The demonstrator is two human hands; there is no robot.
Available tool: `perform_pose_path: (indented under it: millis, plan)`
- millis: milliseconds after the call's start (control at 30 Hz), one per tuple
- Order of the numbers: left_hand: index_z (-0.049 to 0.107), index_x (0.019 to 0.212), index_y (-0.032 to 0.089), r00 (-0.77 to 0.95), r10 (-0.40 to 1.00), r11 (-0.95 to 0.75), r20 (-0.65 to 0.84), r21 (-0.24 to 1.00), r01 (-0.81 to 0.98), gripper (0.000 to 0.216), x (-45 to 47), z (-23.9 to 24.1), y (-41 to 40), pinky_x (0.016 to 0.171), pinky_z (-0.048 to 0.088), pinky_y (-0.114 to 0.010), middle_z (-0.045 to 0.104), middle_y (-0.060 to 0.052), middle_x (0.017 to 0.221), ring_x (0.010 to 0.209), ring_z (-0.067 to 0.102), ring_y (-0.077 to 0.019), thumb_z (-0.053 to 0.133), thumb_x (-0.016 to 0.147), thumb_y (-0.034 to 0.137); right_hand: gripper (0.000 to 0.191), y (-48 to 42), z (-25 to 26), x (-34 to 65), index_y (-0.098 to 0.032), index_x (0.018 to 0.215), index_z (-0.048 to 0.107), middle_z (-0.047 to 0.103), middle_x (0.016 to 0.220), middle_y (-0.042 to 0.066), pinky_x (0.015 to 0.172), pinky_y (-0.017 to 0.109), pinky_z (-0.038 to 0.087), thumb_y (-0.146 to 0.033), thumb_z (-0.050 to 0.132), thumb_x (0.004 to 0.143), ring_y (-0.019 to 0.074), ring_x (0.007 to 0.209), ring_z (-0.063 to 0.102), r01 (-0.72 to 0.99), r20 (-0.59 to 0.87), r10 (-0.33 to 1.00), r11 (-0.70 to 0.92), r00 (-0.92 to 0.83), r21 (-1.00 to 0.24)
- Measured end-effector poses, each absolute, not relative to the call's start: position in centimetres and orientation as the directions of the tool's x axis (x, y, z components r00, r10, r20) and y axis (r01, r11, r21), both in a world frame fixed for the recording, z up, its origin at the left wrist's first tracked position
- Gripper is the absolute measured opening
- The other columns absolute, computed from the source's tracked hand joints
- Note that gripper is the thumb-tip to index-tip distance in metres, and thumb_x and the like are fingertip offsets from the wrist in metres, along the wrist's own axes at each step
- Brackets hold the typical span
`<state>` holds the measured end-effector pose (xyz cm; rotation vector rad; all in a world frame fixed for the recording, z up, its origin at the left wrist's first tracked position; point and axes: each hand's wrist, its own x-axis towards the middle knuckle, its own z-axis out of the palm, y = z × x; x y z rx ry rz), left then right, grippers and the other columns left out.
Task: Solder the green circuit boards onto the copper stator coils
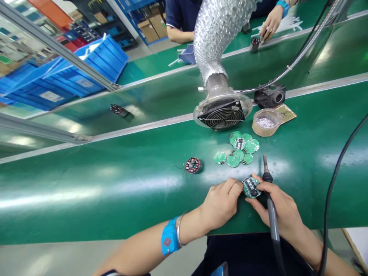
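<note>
My left hand (221, 203) rests on the green belt (115, 184), its fingertips pinching the left edge of a round green circuit board (251, 187). My right hand (277, 209) touches the board's right side with thumb and forefinger while a soldering iron (268, 191) lies gripped in the same hand, tip pointing away from me. A blue wrist strap (169, 241) and a bangle sit on my left wrist. Beyond the board lies a heap of several similar round boards (240, 149). A small wound coil part (193, 165) sits to the left.
A foil duct ending in a round fan grille (222, 113) stands behind the heap. A tin of solder dross (266, 122) and a black iron holder (270, 96) are at its right. Another person's hand (270, 23) works across the far belt. Blue crates (71, 73) are stacked at left.
</note>
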<state>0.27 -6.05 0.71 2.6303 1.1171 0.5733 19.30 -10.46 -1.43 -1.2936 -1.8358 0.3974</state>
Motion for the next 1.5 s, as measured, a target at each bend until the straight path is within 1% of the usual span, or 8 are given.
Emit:
perform_pose_path:
  millis: [233, 400, 533, 633, 733, 833, 1233, 1500]
  plan:
    - [0.046, 0.134, 0.005, 0.561, 0.785, -0.614, 0.263, 0.453, 0.647, 0.044, 1.0, 0.8, -9.7, 0.082, 0.061, -0.030, 0.061, -0.021, 0.124, 0.109, 0.065, -0.0239, 0.044, 0.090, 0.008, 0.021, -10.4, -1.4, 19.0, -0.013, 0.108, 0.056, 0.069, 0.112, 0.018, 0.085, 0.028, 0.058, -0.017, 0.065, 0.089, 0.0233, 0.100, 0.071, 0.700, 0.518, 0.845, 0.448, -0.130, -0.556]
    - [0.057, 0.128, 0.020, 0.500, 0.835, -0.501, 0.230, 0.694, 0.517, 0.042, -0.6, 1.3, -8.6, 0.091, 0.056, -0.026, 0.061, -0.011, 0.125, 0.110, 0.063, -0.0161, 0.048, 0.090, 0.007, 0.027, -10.6, -1.5, 19.1, -0.014, 0.107, 0.055, 0.070, 0.111, 0.016, 0.081, 0.028, 0.060, -0.023, 0.069, 0.087, 0.0230, 0.094, 0.072, 0.702, 0.534, 0.840, 0.439, -0.099, -0.561]
    - [0.062, 0.118, 0.022, 0.208, 0.850, -0.471, 0.483, 0.524, 0.709, 0.035, -5.4, 2.3, -5.5, 0.092, 0.054, -0.036, 0.063, -0.008, 0.111, 0.104, 0.061, -0.0193, 0.058, 0.085, 0.012, 0.035, -11.1, -1.8, 19.5, -0.016, 0.105, 0.054, 0.073, 0.106, 0.013, 0.081, 0.028, 0.060, -0.025, 0.077, 0.080, 0.0225, 0.090, 0.073, 0.665, 0.562, 0.819, 0.485, -0.117, -0.568]
    - [0.053, 0.128, 0.016, 0.026, 0.850, -0.296, 0.526, 0.438, 0.849, 0.057, -9.1, 2.4, -3.3, 0.101, 0.044, -0.054, 0.052, -0.016, 0.127, 0.123, 0.048, -0.0319, 0.069, 0.074, 0.025, 0.040, -11.1, -2.2, 20.1, -0.015, 0.108, 0.052, 0.071, 0.111, 0.016, 0.082, 0.028, 0.060, -0.031, 0.077, 0.081, 0.0227, 0.094, 0.073, 0.564, 0.540, 0.806, 0.570, -0.242, -0.597]
    - [0.043, 0.135, 0.014, 0.067, 0.970, -0.201, 0.235, 0.607, 0.769, 0.076, -10.7, 1.7, -1.6, 0.097, 0.048, -0.053, 0.054, -0.019, 0.130, 0.120, 0.052, -0.0325, 0.074, 0.068, 0.032, 0.039, -10.7, -2.2, 19.7, -0.016, 0.109, 0.051, 0.068, 0.118, 0.019, 0.083, 0.029, 0.059, -0.035, 0.073, 0.084, 0.0239, 0.101, 0.071, 0.501, 0.501, 0.800, 0.598, -0.331, -0.625]
    - [0.053, 0.118, 0.014, 0.111, 0.992, -0.113, 0.056, 0.778, 0.618, 0.051, -10.0, 1.1, -0.6, 0.082, 0.056, -0.040, 0.066, -0.012, 0.108, 0.092, 0.066, -0.0218, 0.072, 0.074, 0.029, 0.030, -10.1, -1.8, 17.5, -0.017, 0.109, 0.052, 0.067, 0.120, 0.019, 0.085, 0.033, 0.059, -0.033, 0.067, 0.089, 0.0256, 0.107, 0.068, 0.511, 0.501, 0.800, 0.598, -0.331, -0.617]
    - [0.067, 0.100, 0.017, 0.691, 0.702, -0.423, 0.169, 0.880, 0.215, 0.029, -3.3, 2.4, 1.0, 0.089, 0.054, -0.035, 0.071, -0.008, 0.103, 0.097, 0.067, -0.0203, 0.079, 0.073, 0.020, 0.040, -7.1, 0.2, 18.3, -0.021, 0.115, 0.045, 0.063, 0.127, 0.017, 0.089, 0.037, 0.058, -0.027, 0.068, 0.084, 0.0267, 0.113, 0.065, 0.595, 0.341, 0.922, 0.380, -0.183, -0.708]
    - [0.068, 0.071, 0.016, 0.640, 0.726, -0.506, 0.251, 0.825, 0.251, 0.011, -2.2, 4.1, 0.6, 0.064, 0.051, -0.021, 0.069, -0.002, 0.071, 0.068, 0.063, -0.0113, 0.070, 0.079, 0.009, 0.037, -7.9, -0.9, 18.9, -0.023, 0.115, 0.045, 0.066, 0.117, 0.012, 0.087, 0.038, 0.058, -0.024, 0.065, 0.084, 0.0243, 0.106, 0.067, 0.593, 0.352, 0.914, 0.399, -0.201, -0.699]
